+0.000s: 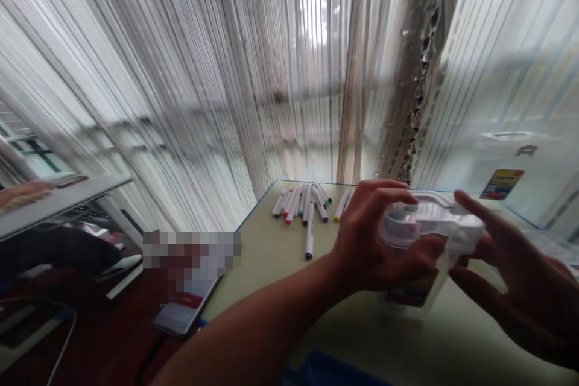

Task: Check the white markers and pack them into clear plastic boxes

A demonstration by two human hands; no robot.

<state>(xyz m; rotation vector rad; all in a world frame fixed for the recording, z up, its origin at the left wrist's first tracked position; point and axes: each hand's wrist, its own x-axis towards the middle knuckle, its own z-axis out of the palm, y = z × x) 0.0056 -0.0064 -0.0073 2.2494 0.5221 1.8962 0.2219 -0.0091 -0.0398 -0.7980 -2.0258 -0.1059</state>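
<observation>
My left hand (366, 241) is wrapped around a clear plastic box (418, 226) with a white carry handle and a dark label low on its side. At the box's right end, the fingers and thumb of my right hand (520, 280) close around the lid from above and below. The box is held above the pale green table (271, 289). Small coloured shapes show faintly through its clear top. Beyond my left hand lies a loose pile of white markers (296, 202) with coloured caps. One blue-capped marker (309, 235) lies closer to me.
A second translucent box (518, 160) with a yellow and blue label stands at the back right. Crumpled clear plastic (549, 247) lies right. A phone-like device (181, 313) is by the left edge, a blue object (335, 371) below. Another person's hand (25, 194) rests far left.
</observation>
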